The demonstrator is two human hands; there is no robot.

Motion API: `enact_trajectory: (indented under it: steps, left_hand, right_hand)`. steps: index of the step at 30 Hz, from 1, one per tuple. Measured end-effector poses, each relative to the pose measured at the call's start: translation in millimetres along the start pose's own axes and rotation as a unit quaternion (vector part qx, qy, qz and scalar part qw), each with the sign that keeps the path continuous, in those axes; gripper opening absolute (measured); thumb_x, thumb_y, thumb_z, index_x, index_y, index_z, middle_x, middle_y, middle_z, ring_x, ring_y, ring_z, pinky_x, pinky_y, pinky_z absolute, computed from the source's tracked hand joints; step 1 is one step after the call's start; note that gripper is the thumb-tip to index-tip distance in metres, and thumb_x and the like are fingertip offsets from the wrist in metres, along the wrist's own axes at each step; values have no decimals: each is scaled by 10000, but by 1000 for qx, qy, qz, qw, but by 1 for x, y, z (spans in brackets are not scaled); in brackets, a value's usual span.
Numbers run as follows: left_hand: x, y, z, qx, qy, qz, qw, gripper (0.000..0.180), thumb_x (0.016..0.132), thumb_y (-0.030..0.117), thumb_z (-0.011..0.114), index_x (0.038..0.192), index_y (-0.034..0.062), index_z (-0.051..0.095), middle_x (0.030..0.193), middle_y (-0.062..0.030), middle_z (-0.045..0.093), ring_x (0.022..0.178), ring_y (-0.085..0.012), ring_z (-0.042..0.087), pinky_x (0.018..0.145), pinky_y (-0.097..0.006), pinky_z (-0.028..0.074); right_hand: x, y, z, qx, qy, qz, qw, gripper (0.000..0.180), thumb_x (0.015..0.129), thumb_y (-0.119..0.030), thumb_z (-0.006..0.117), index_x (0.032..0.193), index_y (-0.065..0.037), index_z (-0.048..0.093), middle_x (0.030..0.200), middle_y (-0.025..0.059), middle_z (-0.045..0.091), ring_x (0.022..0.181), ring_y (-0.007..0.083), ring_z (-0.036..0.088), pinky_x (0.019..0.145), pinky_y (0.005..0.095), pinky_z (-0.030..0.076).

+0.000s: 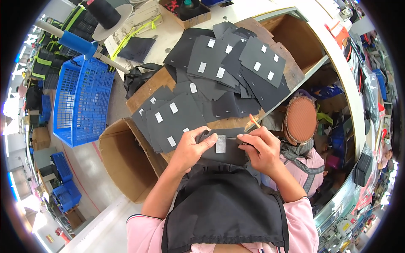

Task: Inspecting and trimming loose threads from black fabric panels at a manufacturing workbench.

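Note:
In front of my apron, a black fabric piece (pixel 230 157) with a white meshed patch (pixel 220 144) is held up between both hands. My left hand (pixel 190 147) is closed on its left side, the thumb on top beside the patch. At the right edge, my right hand (pixel 263 149) is closed round a slim tool (pixel 254 121), whose orange end sticks up past the fingers. The tool's working tip is hard to make out. Just beyond my left hand lie black panels (pixel 182 114) with small white patches, and farther off is a larger overlapping pile (pixel 211 57).
An open cardboard box (pixel 126 158) stands at left, below a blue plastic basket (pixel 80 101). A thread cone (pixel 102 14) sits at upper left. At right are a round brown-topped stool (pixel 301 119) and a wooden compartment (pixel 291 36).

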State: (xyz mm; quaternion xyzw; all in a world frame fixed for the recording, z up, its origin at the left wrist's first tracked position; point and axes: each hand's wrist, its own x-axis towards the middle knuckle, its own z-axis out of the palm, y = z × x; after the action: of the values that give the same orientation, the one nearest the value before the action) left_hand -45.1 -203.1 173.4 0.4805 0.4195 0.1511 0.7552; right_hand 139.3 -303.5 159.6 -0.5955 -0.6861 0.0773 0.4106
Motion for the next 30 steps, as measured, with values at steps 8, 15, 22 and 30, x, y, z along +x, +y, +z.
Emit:
enact_trajectory:
  steps: [8,15,22,30]
  left_hand:
    - [0,4,-2,8,-6,-25,1000,189,865,189,612,834,4,597,727,22,538,683,-52,446,608,-213,369]
    - [13,-2,-15,-292,155,57,942,353,869,220,625,1131,9,520,1024,-83,600,919,-184,586,786,-317,492]
    - [19,-37,-15,-493,111,38,862,417,926,336,500,1220,42,472,1207,-100,546,1083,-259,538,950,-420,426]
    - [9,-64,-33,-369,162,96,910,548,920,406,489,1326,58,369,1314,-98,449,1218,-268,421,1034,-428,310]
  right_hand:
    - [9,-2,2,-6,-31,-13,999,356,594,-34,736,936,-64,637,745,57,546,589,206,531,524,287,437]
    - [-34,13,21,455,44,441,772,520,753,-85,645,1237,-29,462,742,-49,338,602,41,339,500,193,274]
    - [-14,14,62,677,24,508,532,509,856,-190,614,1293,-13,421,629,-47,395,462,50,326,413,202,285]
    - [21,12,55,599,65,459,653,139,830,-75,640,945,-27,579,604,-36,494,455,27,389,417,197,318]
